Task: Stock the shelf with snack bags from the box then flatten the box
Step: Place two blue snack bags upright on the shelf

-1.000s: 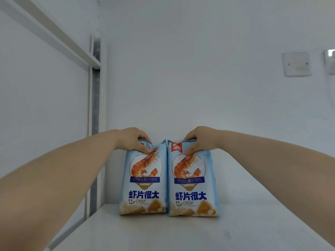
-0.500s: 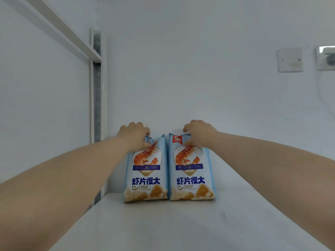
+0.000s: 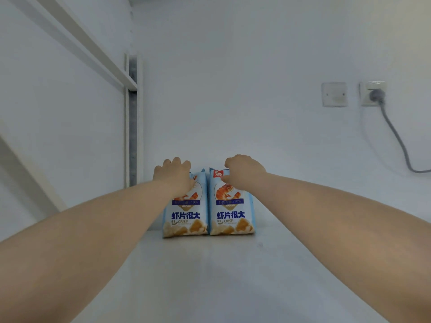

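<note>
As left hand, right hand grip tops, bags (touching) upright

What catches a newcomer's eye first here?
Two blue shrimp-crisp snack bags, the left bag and right bag, stand upright side by side on the white shelf. The left hand and right hand grip their tops. A grey plug sits in the wall socket, right.
</note>
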